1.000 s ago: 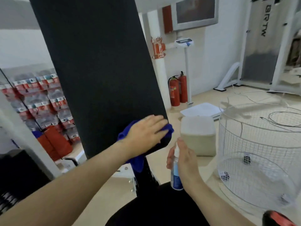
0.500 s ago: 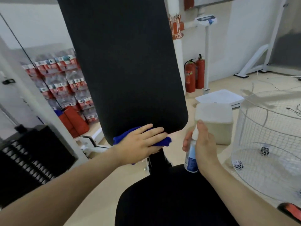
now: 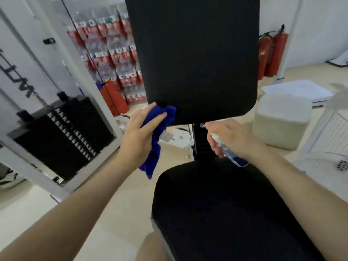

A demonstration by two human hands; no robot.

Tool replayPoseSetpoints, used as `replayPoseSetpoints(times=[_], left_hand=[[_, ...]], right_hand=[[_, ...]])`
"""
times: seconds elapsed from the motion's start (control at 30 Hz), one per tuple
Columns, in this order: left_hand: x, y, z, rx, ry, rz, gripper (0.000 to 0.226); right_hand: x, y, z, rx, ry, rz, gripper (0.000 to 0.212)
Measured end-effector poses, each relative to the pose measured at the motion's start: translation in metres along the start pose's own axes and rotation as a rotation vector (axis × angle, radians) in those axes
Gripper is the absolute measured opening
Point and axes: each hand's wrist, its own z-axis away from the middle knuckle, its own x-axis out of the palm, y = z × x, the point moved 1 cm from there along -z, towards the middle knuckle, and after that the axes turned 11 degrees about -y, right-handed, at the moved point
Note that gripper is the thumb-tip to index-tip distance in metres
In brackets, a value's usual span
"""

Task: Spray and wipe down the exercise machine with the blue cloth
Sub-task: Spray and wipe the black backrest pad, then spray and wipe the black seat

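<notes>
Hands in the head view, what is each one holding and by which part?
The left hand bunches the blue cloth near its top, tail hanging below. The right hand wraps the spray bottle around its upper body, its grip near the nozzle.

Two bare forearms enter from the lower corners, with no sleeves, watch, bracelet or gloves on the parts in view. The left hand (image 3: 138, 136) and right hand (image 3: 228, 137) carry no rings that can be seen. A bare knee (image 3: 150, 247) shows at the bottom edge, with the hem of a grey garment just beside it.
</notes>
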Motion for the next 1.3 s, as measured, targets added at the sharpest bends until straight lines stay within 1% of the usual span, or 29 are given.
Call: replayPoseSetpoints(times=[0.07,0.13,0.2,0.27,0.33,0.4,0.47,0.53,0.6,0.7,0.77,0.8,0.87,0.9,0.93,0.97,1.07,1.17,1.23,1.3], left_hand=[[0.006,0.009,0.009,-0.103,-0.008,0.154,0.043],[0.001,0.014,0.020,-0.179,-0.054,0.271,0.048],[-0.007,0.014,0.031,-0.281,-0.100,0.418,0.052],[-0.017,0.012,0.044,-0.470,-0.089,0.668,0.044],[-0.025,0.005,0.056,-0.669,-0.022,0.903,0.025],[-0.031,0.001,0.070,-0.830,-0.002,1.025,0.014],[-0.034,0.004,0.080,-0.889,-0.040,1.107,0.014],[-0.037,0.011,0.083,-0.861,-0.085,1.159,0.014],[-0.039,0.018,0.079,-0.783,-0.134,1.154,0.012],[-0.023,0.029,0.064,-0.703,-0.275,1.122,0.017],[-0.011,0.035,0.058,-0.678,-0.370,1.113,0.022],[-0.002,0.038,0.054,-0.622,-0.426,1.029,0.024],[0.008,0.042,0.053,-0.414,-0.528,0.678,0.029],[0.014,0.045,0.050,-0.307,-0.585,0.546,0.032],[0.016,0.049,0.052,-0.244,-0.615,0.482,0.036],[0.018,0.049,0.056,-0.217,-0.609,0.459,0.039],[0.019,0.050,0.057,-0.346,-0.649,0.492,0.044],[0.012,0.060,0.052,-0.346,-0.709,0.417,0.051],[0.007,0.066,0.051,-0.362,-0.705,0.445,0.054],[0.004,0.069,0.052,-0.384,-0.707,0.467,0.053]], right_hand=[[0.010,-0.005,0.001,0.074,-0.157,0.209,0.053],[0.022,-0.005,0.000,0.152,-0.299,0.433,0.054],[0.030,-0.006,-0.002,0.198,-0.406,0.580,0.054],[0.033,-0.008,-0.004,0.224,-0.468,0.601,0.052],[0.030,-0.009,-0.004,0.238,-0.496,0.532,0.050],[0.027,-0.009,-0.002,0.258,-0.544,0.497,0.052],[0.023,-0.007,-0.001,0.285,-0.571,0.510,0.058],[0.015,-0.010,0.006,0.308,-0.563,0.514,0.061],[0.004,-0.014,0.017,0.311,-0.493,0.496,0.058],[-0.018,-0.008,0.038,0.252,-0.361,0.485,0.052],[-0.031,0.000,0.049,0.254,-0.344,0.452,0.055],[-0.040,0.007,0.057,0.283,-0.329,0.444,0.057],[-0.054,0.017,0.070,0.334,-0.300,0.450,0.060],[-0.062,0.021,0.078,0.361,-0.278,0.439,0.060],[-0.065,0.025,0.084,0.378,-0.269,0.409,0.060],[-0.064,0.026,0.088,0.374,-0.257,0.390,0.060],[-0.064,0.023,0.098,0.434,-0.212,0.261,0.057],[-0.059,0.011,0.100,0.469,-0.189,0.136,0.058],[-0.056,0.000,0.099,0.460,-0.128,0.007,0.060],[-0.052,-0.010,0.099,0.467,-0.065,-0.066,0.059]])
